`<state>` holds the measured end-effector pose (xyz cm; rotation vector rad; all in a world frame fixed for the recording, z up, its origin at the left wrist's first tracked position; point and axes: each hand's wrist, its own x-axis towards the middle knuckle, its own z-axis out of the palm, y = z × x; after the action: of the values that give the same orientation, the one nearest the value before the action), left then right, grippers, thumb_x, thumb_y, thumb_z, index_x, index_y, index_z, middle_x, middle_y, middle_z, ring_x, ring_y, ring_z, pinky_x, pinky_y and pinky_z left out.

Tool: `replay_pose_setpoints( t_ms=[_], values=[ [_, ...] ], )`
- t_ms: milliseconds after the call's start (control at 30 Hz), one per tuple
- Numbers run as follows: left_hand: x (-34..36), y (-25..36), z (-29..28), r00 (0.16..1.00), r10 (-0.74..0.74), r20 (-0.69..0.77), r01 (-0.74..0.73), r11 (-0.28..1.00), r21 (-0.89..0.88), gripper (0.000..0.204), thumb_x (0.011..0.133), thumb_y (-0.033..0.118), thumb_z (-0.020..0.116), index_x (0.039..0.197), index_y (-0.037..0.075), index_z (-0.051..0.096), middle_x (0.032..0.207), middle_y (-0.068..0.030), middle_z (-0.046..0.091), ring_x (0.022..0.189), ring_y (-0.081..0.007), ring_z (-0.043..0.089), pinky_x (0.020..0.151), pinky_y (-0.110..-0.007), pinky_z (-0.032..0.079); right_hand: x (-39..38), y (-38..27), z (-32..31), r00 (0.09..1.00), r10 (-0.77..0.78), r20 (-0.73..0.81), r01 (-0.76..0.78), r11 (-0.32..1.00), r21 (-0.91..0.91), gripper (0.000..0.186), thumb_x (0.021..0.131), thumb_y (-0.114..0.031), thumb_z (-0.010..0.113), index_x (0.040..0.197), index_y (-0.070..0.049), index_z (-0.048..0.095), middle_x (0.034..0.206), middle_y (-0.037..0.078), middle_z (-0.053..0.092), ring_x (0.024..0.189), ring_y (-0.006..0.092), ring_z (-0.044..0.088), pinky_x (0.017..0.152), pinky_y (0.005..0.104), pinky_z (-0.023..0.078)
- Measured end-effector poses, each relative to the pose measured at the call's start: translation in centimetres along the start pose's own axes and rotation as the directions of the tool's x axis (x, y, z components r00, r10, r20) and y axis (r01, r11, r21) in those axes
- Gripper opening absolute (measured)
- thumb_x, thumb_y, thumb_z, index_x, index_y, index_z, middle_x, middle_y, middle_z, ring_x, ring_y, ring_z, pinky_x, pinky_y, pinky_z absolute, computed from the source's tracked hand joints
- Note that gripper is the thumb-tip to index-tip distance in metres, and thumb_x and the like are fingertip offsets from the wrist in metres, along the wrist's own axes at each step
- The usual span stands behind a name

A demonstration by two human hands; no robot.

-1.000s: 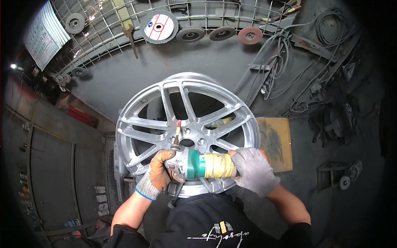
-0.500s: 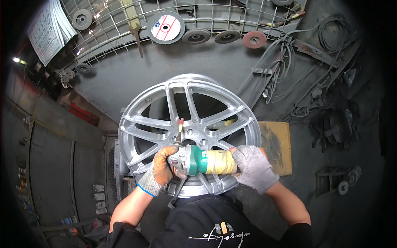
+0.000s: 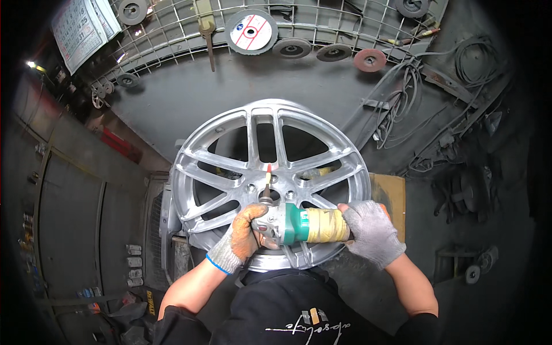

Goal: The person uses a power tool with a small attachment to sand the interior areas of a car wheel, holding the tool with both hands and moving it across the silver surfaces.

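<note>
Grinder (image 3: 299, 225) lies crosswise over lower part of silver wheel (image 3: 270, 184), its thin bit (image 3: 267, 183) pointing up at the hub. Left hand (image 3: 244, 234), gloved, fingers wrapped round grinder head; right hand (image 3: 371, 230), gloved, fingers closed on its taped yellow rear. Wire rack (image 3: 230, 34) with discs beyond

A white wall calendar (image 3: 85, 30) with a grid of dark and red figures was hung at the upper left, tilted beside the wire rack. A round white label with red markings was seen on the large grinding disc (image 3: 250, 31) hung on the rack at top centre. A small yellow-and-black label (image 3: 150, 302) was seen at the lower left. No screens were seen.
</note>
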<state>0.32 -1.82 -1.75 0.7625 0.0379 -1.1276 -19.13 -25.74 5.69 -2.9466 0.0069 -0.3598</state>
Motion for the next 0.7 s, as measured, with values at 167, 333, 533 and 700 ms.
replay_pose_setpoints(
  t_ms=[167, 333, 533, 700],
  values=[
    [-0.6, 0.5, 1.0, 1.0, 0.014, -0.002, -0.014, 1.0, 0.027, 0.047, 0.091, 0.03, 0.06, 0.123, -0.005, 0.057, 0.1, -0.0186, 0.071, 0.077, -0.0291, 0.074, 0.051, -0.042, 0.065, 0.4, 0.0, 0.0, 1.0, 0.02, -0.012, -0.019, 0.999, 0.036, 0.073, 0.062, -0.018, 0.082, 0.131, -0.008, 0.06, 0.108, 0.008, 0.062, 0.099, 0.0299, 0.06, 0.088, 0.0443, 0.044],
    [0.5, -0.8, 0.7, 1.0, -0.012, 0.006, 0.013, 0.997, -0.077, 0.05, 0.088, 0.029, 0.06, 0.122, -0.007, 0.057, 0.101, -0.02, 0.071, 0.08, -0.0338, 0.073, 0.059, -0.05, 0.062, -0.2, 0.8, -1.3, 1.0, -0.022, 0.006, 0.022, 1.0, -0.003, 0.072, 0.062, -0.019, 0.082, 0.13, -0.007, 0.061, 0.109, 0.012, 0.063, 0.102, 0.0312, 0.061, 0.088, 0.0432, 0.046],
    [-1.5, -2.0, 1.1, 0.993, 0.094, 0.07, -0.093, 0.995, -0.026, 0.049, 0.089, 0.024, 0.063, 0.124, -0.009, 0.056, 0.107, -0.0216, 0.069, 0.089, -0.0356, 0.072, 0.066, -0.048, 0.063, -2.0, 1.0, -1.7, 0.994, -0.066, -0.088, 0.067, 0.998, 0.013, 0.065, 0.066, -0.018, 0.08, 0.127, -0.006, 0.061, 0.108, 0.01, 0.063, 0.098, 0.0293, 0.062, 0.084, 0.0431, 0.045],
    [-6.2, -3.3, 1.5, 0.979, 0.2, -0.032, -0.176, 0.92, 0.349, 0.049, 0.082, 0.017, 0.071, 0.122, -0.007, 0.059, 0.108, -0.0151, 0.069, 0.097, -0.0262, 0.069, 0.087, -0.039, 0.057, -4.8, -1.6, -2.7, 0.996, -0.021, 0.09, 0.012, 0.995, 0.099, 0.083, 0.062, -0.026, 0.085, 0.137, -0.008, 0.055, 0.119, 0.011, 0.059, 0.109, 0.0279, 0.058, 0.088, 0.044, 0.045]
  ],
)
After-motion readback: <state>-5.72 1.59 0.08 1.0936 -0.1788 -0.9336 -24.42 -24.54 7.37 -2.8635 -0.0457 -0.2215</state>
